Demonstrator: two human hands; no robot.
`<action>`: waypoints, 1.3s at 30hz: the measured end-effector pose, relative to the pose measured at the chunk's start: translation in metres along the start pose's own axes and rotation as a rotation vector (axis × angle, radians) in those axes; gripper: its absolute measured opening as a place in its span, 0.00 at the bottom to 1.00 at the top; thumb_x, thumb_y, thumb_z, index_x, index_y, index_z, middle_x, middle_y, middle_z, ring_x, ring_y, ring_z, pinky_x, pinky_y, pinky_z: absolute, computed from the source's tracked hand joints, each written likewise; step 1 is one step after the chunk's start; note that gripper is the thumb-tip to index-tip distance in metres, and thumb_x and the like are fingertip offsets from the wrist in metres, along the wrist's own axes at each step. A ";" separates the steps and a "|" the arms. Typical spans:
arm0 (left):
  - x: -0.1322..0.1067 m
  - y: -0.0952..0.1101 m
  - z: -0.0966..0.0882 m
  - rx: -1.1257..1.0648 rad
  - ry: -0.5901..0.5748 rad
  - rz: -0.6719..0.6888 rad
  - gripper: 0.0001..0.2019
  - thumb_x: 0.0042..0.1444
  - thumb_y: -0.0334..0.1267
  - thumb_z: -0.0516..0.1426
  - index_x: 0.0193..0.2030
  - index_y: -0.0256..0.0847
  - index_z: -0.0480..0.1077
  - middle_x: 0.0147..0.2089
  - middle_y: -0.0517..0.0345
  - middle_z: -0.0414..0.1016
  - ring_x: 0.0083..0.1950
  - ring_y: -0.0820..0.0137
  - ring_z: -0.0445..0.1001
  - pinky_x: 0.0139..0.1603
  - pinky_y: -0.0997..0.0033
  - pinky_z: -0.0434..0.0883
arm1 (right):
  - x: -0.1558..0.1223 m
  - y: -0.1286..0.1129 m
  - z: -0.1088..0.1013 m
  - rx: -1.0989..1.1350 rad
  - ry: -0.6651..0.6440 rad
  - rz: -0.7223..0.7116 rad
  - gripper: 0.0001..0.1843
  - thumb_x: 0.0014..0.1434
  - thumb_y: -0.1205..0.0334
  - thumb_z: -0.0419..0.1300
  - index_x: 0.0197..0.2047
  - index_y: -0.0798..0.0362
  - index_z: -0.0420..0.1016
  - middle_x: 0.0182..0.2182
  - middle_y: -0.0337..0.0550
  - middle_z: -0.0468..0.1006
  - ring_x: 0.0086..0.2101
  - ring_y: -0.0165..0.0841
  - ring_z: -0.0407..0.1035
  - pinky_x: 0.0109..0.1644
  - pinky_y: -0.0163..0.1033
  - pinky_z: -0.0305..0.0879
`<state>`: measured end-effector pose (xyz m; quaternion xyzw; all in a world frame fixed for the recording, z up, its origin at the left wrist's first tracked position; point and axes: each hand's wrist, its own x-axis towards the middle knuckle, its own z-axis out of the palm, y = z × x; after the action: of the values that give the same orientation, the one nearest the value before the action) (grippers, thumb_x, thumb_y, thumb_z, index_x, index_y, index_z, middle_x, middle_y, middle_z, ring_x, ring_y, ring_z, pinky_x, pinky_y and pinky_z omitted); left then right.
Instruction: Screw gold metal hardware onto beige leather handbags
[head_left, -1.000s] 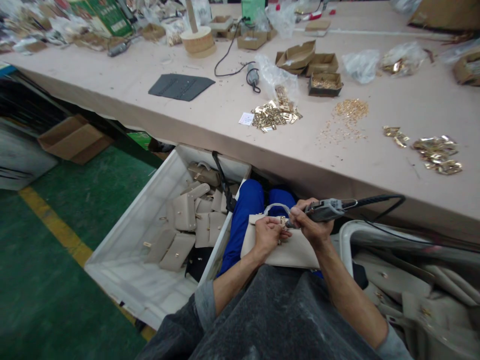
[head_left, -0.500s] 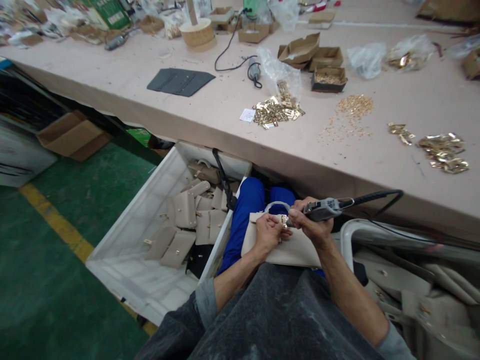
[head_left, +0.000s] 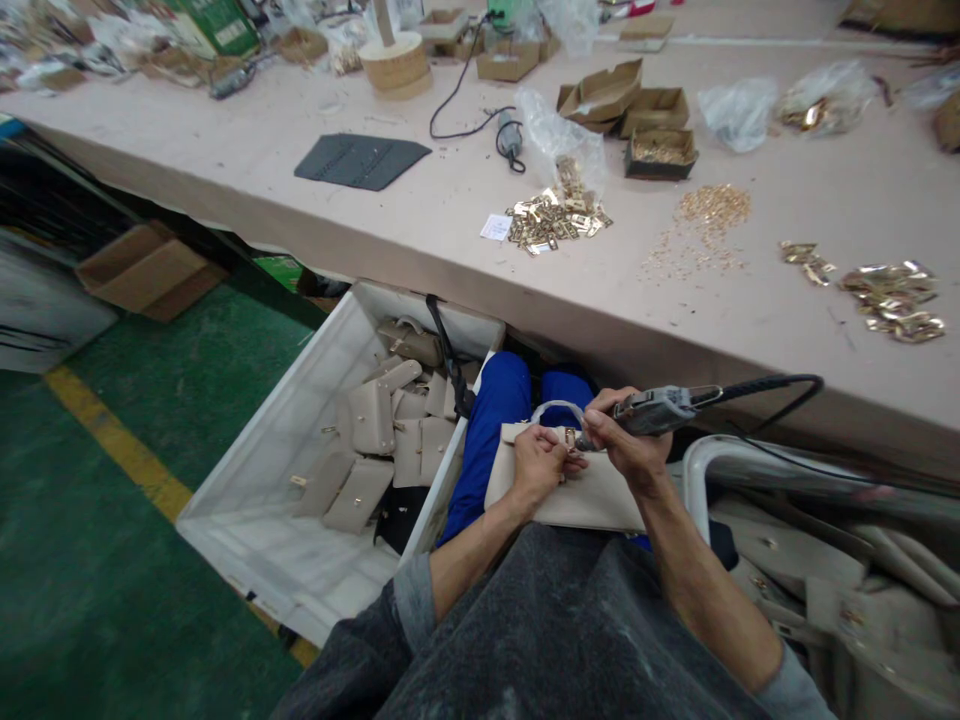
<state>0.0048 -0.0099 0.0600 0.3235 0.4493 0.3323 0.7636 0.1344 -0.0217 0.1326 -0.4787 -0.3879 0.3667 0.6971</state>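
Note:
A cream handbag (head_left: 600,498) with a top handle lies across my lap. My right hand (head_left: 634,450) is wrapped round a grey corded electric screwdriver (head_left: 656,410), its tip pointing left at the gold clasp (head_left: 570,438) on the bag's front. Whether the tip touches a screw is too small to tell. The fingers of my left hand (head_left: 537,466) are closed in a pinch at the clasp, just left of the tip, and rest on the bag. Anything small between these fingertips is hidden.
To my left stands a white bin (head_left: 247,540) with several handbags; another bin (head_left: 696,470) with more bags is at my right. On the table (head_left: 420,235) lie gold plates (head_left: 555,222), small screws (head_left: 712,212), more gold fittings (head_left: 892,300), a dark mat (head_left: 362,161) and cardboard boxes (head_left: 660,155).
The view has shifted slightly. My right hand and the screwdriver have moved a little to the right, while my left hand stays at the clasp.

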 end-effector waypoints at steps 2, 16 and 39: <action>0.001 0.000 0.000 -0.002 -0.003 0.011 0.21 0.48 0.41 0.69 0.39 0.41 0.62 0.27 0.49 0.82 0.28 0.54 0.84 0.24 0.68 0.78 | 0.000 0.000 0.001 0.047 -0.009 -0.012 0.13 0.57 0.63 0.75 0.31 0.51 0.73 0.24 0.35 0.72 0.18 0.27 0.64 0.20 0.35 0.60; 0.004 -0.009 -0.003 -0.021 -0.014 0.038 0.22 0.48 0.42 0.70 0.38 0.41 0.61 0.25 0.51 0.81 0.28 0.53 0.85 0.24 0.68 0.79 | -0.001 -0.006 0.002 0.059 -0.142 0.002 0.19 0.60 0.62 0.74 0.26 0.51 0.67 0.19 0.33 0.68 0.19 0.28 0.63 0.23 0.36 0.60; 0.004 -0.005 0.000 0.055 0.037 0.009 0.20 0.48 0.42 0.71 0.36 0.41 0.63 0.24 0.51 0.80 0.28 0.52 0.85 0.22 0.69 0.79 | 0.000 0.000 0.003 0.129 0.029 -0.009 0.20 0.59 0.63 0.73 0.26 0.51 0.65 0.19 0.31 0.66 0.15 0.26 0.60 0.20 0.36 0.59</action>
<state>0.0071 -0.0096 0.0539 0.3402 0.4709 0.3292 0.7444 0.1318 -0.0206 0.1335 -0.4363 -0.3557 0.3807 0.7336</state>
